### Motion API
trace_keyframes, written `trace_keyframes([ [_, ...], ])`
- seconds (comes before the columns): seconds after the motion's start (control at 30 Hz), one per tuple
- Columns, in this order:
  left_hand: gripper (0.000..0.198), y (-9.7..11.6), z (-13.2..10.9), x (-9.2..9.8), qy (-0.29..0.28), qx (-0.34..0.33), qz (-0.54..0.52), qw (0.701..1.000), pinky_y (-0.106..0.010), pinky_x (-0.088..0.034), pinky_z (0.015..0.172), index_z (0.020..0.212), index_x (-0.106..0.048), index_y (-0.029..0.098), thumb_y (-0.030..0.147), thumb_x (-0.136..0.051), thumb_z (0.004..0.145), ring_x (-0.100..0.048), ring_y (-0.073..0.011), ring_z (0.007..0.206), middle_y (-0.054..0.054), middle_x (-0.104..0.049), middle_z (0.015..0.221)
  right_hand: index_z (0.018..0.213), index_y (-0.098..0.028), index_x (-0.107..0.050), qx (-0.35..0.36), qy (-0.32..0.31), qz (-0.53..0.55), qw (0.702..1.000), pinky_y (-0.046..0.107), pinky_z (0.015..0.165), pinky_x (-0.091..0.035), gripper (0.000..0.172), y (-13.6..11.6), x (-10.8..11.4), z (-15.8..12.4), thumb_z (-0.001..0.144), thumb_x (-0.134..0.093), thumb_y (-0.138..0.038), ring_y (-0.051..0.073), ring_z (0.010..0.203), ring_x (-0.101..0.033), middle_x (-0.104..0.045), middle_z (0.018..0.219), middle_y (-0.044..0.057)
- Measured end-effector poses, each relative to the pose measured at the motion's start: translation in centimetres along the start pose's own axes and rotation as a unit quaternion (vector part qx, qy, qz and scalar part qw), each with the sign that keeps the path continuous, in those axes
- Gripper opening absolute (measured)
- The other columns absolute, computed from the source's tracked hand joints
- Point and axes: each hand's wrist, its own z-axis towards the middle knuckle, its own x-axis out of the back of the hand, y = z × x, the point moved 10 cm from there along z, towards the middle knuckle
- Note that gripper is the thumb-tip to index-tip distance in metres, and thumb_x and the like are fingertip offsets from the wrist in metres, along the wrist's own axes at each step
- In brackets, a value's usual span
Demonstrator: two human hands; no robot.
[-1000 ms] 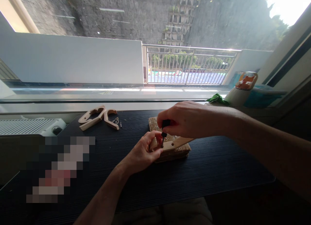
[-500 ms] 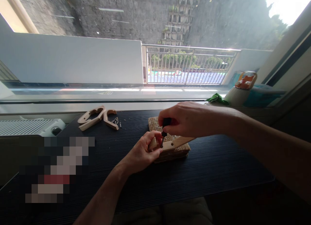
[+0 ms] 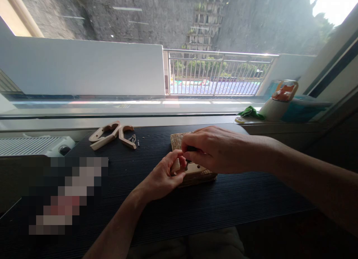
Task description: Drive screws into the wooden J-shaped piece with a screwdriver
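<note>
My right hand is wrapped round the dark handle of a screwdriver, its shaft pointing down at a hole in a pale wooden piece. Another dark hole shows in that wood, farther right. The fingers of my left hand grip the left end of the wooden piece, close by the screwdriver tip. Beneath it lies a rough brown block, seemingly layered cardboard. Whether a screw sits under the tip is too small to make out.
Curved wooden parts lie at the back left of the dark table, with several loose screws beside them. A white radiator stands left. On the right sill are a green cloth and a white container. A blurred patch covers the left.
My right hand has turned and dropped lower around the screwdriver, now covering more of its handle and the wooden piece. My left hand keeps almost the same place.
</note>
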Motion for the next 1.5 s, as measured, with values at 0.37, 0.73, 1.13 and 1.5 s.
trace_keyframes([
  [0.37, 0.028, -0.2, 0.2, -0.1, 0.005, -0.003, 0.0, 1.0, -0.013, -0.029, 0.047, 0.1, -0.047, 0.019, 0.017, -0.055, 0.074, -0.028, -0.0037, 0.05, 0.01, -0.034, 0.061, 0.079, -0.016, -0.053, 0.007, 0.008, -0.002, 1.0, 0.023, 0.058, -0.031, 0.015, -0.5, -0.2, 0.6, 0.085, -0.041, -0.023, 0.011, 0.064, -0.049, -0.059, 0.07, 0.002],
  [0.73, 0.037, -0.4, 0.2, 0.4, 0.031, 0.0, 0.023, 0.999, -0.016, -0.039, 0.056, 0.105, -0.05, 0.019, 0.018, -0.06, 0.07, -0.044, -0.0065, 0.06, 0.005, -0.051, 0.073, 0.082, -0.018, -0.058, -0.014, 0.046, 0.027, 0.999, 0.021, 0.053, -0.028, 0.016, 1.4, 0.2, 2.1, 0.082, -0.045, -0.028, 0.008, 0.054, -0.041, -0.056, 0.06, -0.003],
  [1.13, 0.032, -0.5, 0.4, 0.8, 0.058, -0.04, 0.04, 0.997, -0.027, -0.046, 0.078, 0.102, -0.055, 0.022, 0.018, -0.06, 0.071, -0.054, -0.0138, 0.084, 0.0, -0.058, 0.087, 0.087, -0.022, -0.063, 0.006, 0.019, -0.016, 1.0, 0.022, 0.05, -0.023, 0.017, 0.8, 0.7, 1.8, 0.079, -0.05, -0.03, 0.007, 0.049, -0.038, -0.055, 0.059, -0.004],
  [1.5, 0.03, -0.4, 0.4, 0.6, 0.044, -0.029, 0.053, 0.997, -0.024, -0.045, 0.076, 0.102, -0.052, 0.021, 0.019, -0.059, 0.072, -0.053, -0.0114, 0.078, 0.002, -0.056, 0.083, 0.088, -0.02, -0.062, -0.04, 0.02, -0.024, 0.999, 0.022, 0.052, -0.025, 0.021, 2.2, 0.8, 1.5, 0.08, -0.049, -0.035, 0.008, 0.052, -0.041, -0.058, 0.066, -0.001],
])
